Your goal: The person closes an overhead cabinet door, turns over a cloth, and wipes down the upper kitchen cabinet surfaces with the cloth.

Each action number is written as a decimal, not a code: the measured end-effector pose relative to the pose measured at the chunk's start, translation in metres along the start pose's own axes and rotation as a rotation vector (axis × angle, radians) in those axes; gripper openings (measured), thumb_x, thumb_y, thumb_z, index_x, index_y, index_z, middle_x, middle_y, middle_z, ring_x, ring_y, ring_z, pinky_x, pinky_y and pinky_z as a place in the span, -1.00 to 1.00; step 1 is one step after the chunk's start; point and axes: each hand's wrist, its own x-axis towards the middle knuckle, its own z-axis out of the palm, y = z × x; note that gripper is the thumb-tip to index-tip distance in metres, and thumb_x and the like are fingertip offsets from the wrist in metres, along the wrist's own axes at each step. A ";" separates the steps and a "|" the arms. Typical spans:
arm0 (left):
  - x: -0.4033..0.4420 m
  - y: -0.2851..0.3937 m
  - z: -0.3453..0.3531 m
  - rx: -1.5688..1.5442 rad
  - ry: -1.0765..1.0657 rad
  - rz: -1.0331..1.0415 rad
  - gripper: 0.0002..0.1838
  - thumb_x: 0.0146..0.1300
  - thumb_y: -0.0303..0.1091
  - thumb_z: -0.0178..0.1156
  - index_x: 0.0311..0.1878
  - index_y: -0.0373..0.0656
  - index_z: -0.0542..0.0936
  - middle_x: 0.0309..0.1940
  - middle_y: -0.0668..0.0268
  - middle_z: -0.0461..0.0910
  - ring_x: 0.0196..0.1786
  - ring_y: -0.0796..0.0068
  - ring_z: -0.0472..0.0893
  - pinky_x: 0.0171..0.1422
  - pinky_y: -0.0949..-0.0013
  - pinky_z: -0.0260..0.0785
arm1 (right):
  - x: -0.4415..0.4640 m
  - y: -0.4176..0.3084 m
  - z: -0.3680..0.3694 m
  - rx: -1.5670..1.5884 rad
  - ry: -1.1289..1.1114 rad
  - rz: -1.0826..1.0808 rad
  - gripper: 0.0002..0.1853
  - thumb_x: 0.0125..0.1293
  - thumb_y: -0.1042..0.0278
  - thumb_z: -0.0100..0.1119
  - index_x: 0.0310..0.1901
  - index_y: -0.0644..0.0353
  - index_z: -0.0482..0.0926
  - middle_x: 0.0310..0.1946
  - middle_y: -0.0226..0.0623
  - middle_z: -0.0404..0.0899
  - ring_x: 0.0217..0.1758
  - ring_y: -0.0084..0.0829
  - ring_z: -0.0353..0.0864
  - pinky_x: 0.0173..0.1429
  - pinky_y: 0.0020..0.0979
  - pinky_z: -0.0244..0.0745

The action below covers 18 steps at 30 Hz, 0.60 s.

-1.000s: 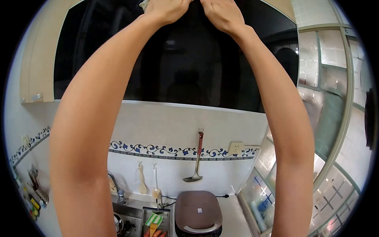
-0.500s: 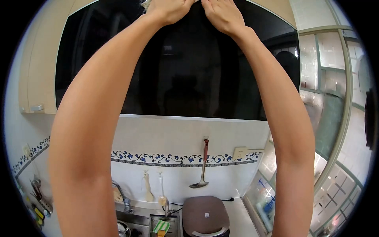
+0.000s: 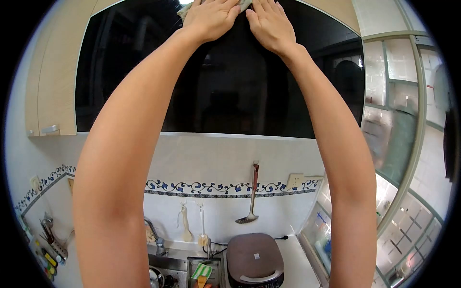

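Note:
High on a glossy black cabinet door [image 3: 230, 86], my left hand [image 3: 211, 19] presses a pale cloth [image 3: 183, 10] against the surface. Its fingers lie over the cloth, which shows at the hand's left side and as a small piece between the two hands. Close by on the right, my right hand [image 3: 271, 24] rests against the same panel with its fingers stretched upward and spread. Whether those fingertips also touch the cloth I cannot tell, since the frame's top edge cuts them off. Both arms reach straight up.
Below hang a slotted turner [image 3: 253, 197] and two brushes or scoops. A brown-lidded electric appliance [image 3: 255, 257] stands on the counter beside a sink [image 3: 175, 264] with a green-striped sponge cloth [image 3: 201, 271]. Light cabinets [image 3: 55, 81] flank the left; a glass-paned window [image 3: 401, 125] is right.
Both hands have come slightly lower in view, showing more of the fingers and cloth. The view has shifted a little, and the counter things appear slightly further right.

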 end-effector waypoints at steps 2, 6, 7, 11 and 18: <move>-0.006 0.000 0.000 0.022 -0.005 0.015 -0.40 0.55 -0.05 -0.26 0.56 -0.04 0.20 0.61 0.22 0.07 0.64 0.17 0.02 0.64 -0.15 -0.14 | -0.005 -0.005 -0.001 0.007 0.029 -0.022 -0.34 0.54 0.06 -0.30 0.51 0.36 0.13 0.57 0.00 0.05 0.66 -0.13 -0.04 0.66 -0.14 -0.12; -0.014 -0.003 0.004 0.038 0.034 0.019 -0.42 0.55 -0.05 -0.27 0.55 0.01 0.23 0.60 0.22 0.09 0.64 0.18 0.04 0.64 -0.15 -0.14 | -0.011 -0.012 0.000 0.011 0.032 -0.021 -0.35 0.54 0.06 -0.27 0.49 0.36 0.16 0.56 0.01 0.07 0.64 -0.10 0.00 0.65 -0.13 -0.09; -0.016 -0.003 0.002 0.041 0.031 0.033 -0.43 0.55 -0.05 -0.27 0.55 0.03 0.25 0.60 0.22 0.10 0.63 0.18 0.05 0.64 -0.14 -0.14 | -0.013 -0.014 0.000 0.008 0.052 -0.029 -0.35 0.54 0.05 -0.25 0.49 0.36 0.17 0.56 0.01 0.08 0.64 -0.08 0.02 0.65 -0.12 -0.07; -0.026 -0.004 -0.002 0.029 0.031 0.057 -0.45 0.54 -0.05 -0.25 0.52 0.08 0.31 0.59 0.23 0.14 0.63 0.19 0.08 0.64 -0.12 -0.13 | -0.021 -0.021 -0.002 -0.001 0.065 -0.054 -0.34 0.53 0.04 -0.18 0.48 0.35 0.20 0.55 0.02 0.10 0.62 -0.05 0.05 0.63 -0.12 -0.02; -0.044 -0.001 -0.009 -0.023 0.014 0.033 -0.45 0.55 -0.05 -0.25 0.52 0.07 0.30 0.58 0.24 0.14 0.63 0.19 0.08 0.64 -0.11 -0.15 | -0.034 -0.037 -0.006 0.030 0.060 -0.036 -0.34 0.52 0.03 -0.15 0.46 0.36 0.22 0.54 0.03 0.11 0.62 -0.05 0.06 0.62 -0.11 0.00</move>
